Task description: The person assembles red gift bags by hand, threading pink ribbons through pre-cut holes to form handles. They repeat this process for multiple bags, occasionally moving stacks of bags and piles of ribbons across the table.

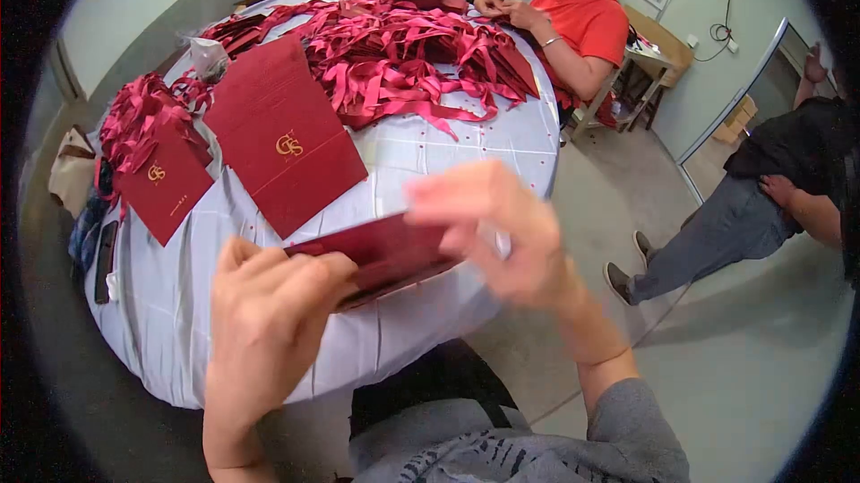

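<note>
A dark red paper bag (385, 254) is held edge-up in front of me, above the near side of the table. My left hand (278, 313) is closed on its left end, fingers curled over the upper edge. At the bag's right end is my right hand (493, 228), smeared by motion, so I cannot make out whether its fingers grip the bag. A small whitish spot shows by the right fingers, too blurred to name. Just beyond the bag lies a flat red bag (282, 138) with a gold monogram; left of it is another red bag (166, 183) with the same mark.
The round table has a white cloth (430, 156). A big pile of red bags with ribbon handles (394, 53) covers its far side. A phone (106, 259) lies at the left edge. A person in red (578, 30) sits beyond; another person (743, 187) stands at right.
</note>
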{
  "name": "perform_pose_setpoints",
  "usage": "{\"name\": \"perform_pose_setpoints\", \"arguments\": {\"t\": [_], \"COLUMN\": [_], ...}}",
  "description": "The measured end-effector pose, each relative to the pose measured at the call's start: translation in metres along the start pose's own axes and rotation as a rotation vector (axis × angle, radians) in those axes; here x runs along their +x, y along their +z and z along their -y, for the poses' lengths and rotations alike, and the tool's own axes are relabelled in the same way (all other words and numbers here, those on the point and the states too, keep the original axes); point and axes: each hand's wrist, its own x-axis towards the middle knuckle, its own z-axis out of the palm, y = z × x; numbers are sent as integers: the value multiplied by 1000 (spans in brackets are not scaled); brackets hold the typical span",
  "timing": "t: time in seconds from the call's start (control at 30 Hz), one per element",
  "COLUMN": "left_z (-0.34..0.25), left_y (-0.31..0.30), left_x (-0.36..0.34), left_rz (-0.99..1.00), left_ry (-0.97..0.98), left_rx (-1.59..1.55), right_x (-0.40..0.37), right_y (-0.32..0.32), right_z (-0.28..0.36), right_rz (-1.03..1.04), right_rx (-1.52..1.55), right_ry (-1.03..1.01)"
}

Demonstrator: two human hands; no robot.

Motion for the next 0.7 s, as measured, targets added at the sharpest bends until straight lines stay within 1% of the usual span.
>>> {"name": "perform_pose_setpoints", "arguments": {"t": [0.07, 0.1, 0.13, 0.2, 0.27, 0.3, 0.33, 0.37, 0.43, 0.47, 0.5, 0.53, 0.63, 0.7], "left_z": [12, 18, 20, 38, 50, 56, 62, 69, 70, 69, 69, 66, 71, 70], "left_y": [3, 5, 3, 16, 23, 27, 30, 33, 32, 31, 29, 29, 32, 30], "left_x": [0, 0, 2, 4, 7, 7, 5, 4, 3, 1, 1, 2, -1, -2], "left_rz": [-118, -191, -173, -274, -273, -301, -327, -338, -332, -326, -280, -306, -348, -256], "left_ry": [-69, -109, -234, -260, -285, -308, -334, -308, -326, -337, -344, -337, -342, -353], "left_rx": [-50, -78, -105, -138, -150, -178, -207, -260, -285, -320, -304, -316, -347, -401], "right_x": [9, 16, 24, 36, 42, 43, 44, 41, 31, 28, 28, 28, 27, 32], "right_y": [-2, 1, 6, 18, 34, 43, 51, 58, 71, 72, 69, 64, 56, 46], "right_z": [-33, -54, -78, -129, -180, -199, -206, -211, -222, -227, -225, -222, -213, -195], "right_rz": [-111, -159, -205, -192, -144, -113, -79, -53, -15, -48, -31, -11, -36, -137], "right_rx": [-47, -1, 46, -50, -252, -342, -429, -491, -691, -678, -671, -667, -596, -535], "right_ry": [84, 160, 232, 362, 242, 257, 274, 312, 270, 225, 242, 258, 245, 179]}}
